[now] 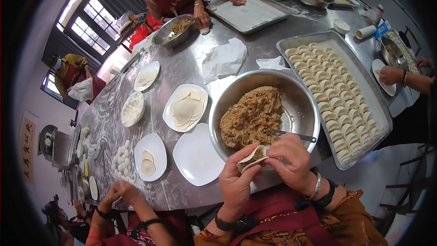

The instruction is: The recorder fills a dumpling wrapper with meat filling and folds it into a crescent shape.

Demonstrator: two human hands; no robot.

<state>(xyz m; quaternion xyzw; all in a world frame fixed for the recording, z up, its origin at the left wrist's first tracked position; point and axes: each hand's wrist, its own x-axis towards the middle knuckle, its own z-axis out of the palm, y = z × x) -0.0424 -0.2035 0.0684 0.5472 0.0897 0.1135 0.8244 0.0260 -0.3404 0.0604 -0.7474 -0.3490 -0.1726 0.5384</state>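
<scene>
My left hand (238,179) cups a dumpling wrapper (252,160) folded partway around brown filling. At its right edge, the fingers of my right hand (291,159) pinch the dough. Just beyond both hands stands a large steel bowl (300,92) with a mound of minced filling (252,116) in it. A flat metal spatula (290,134) rests in the bowl, its handle end over the near right rim. The wrapper's top is still gaping, so the filling shows.
Right of the bowl, a metal tray (382,116) holds rows of dumplings (333,95). Left are an empty white plate (196,157), plates of wrappers (186,107) and a flour bowl (132,109). A co-worker's hands (124,193) work near dough pieces (121,159). Other people stand around the steel table (184,65).
</scene>
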